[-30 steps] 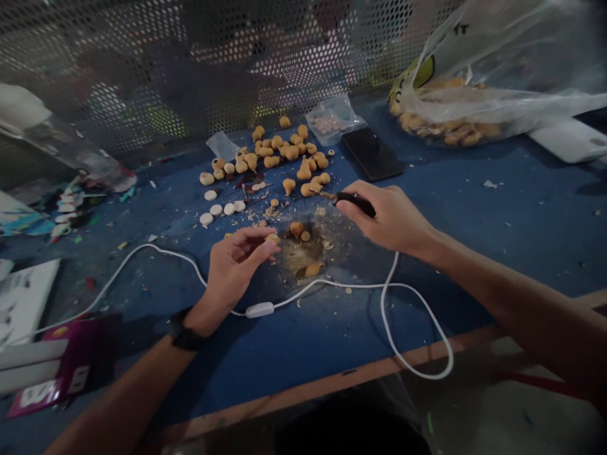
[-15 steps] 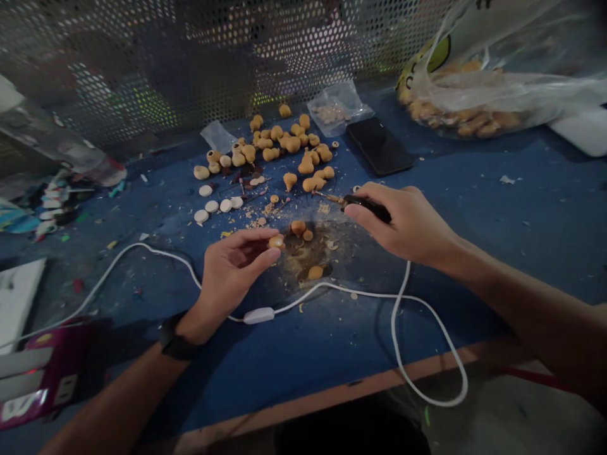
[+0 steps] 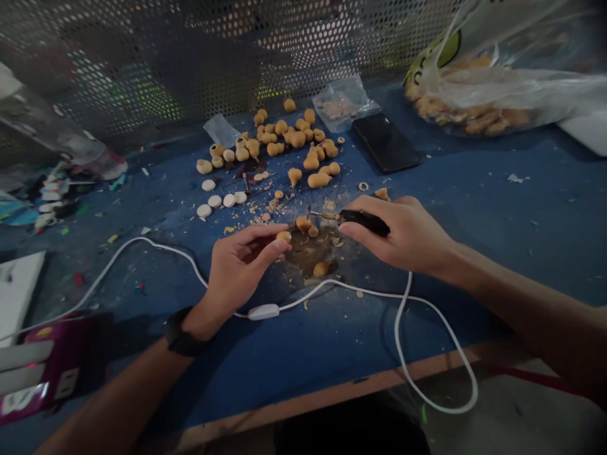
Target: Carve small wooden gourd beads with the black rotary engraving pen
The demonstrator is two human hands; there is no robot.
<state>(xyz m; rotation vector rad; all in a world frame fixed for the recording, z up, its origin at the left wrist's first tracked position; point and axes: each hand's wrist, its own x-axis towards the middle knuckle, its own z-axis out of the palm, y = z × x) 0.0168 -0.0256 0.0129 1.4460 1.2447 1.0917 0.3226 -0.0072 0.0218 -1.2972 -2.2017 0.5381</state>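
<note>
Between the thumb and fingertips of my left hand (image 3: 241, 262) is a small tan gourd piece (image 3: 284, 237) with a pale spot on it. My right hand (image 3: 398, 230) is wrapped round the black handle of a corded soldering iron (image 3: 365, 221). Its thin metal shaft points left, and its dark tip is a little above and right of the held piece, apart from it. Close to the tip lie a cut gourd (image 3: 303, 224) and a smaller piece. Another round tan piece (image 3: 321, 269) rests on the brown-stained patch below.
Several small gourds (image 3: 298, 139) are heaped behind my hands, with white discs (image 3: 215, 201) to their left. A phone (image 3: 385, 143), a small plastic bag (image 3: 344, 104) and a large gourd bag (image 3: 474, 114) lie farther back. A white cord (image 3: 351, 291) crosses the blue table near a purple power strip (image 3: 52, 366).
The soldering iron's tip has come down and left, closer to my left hand. The gourd piece in my left hand has turned slightly. The view has shifted a little.
</note>
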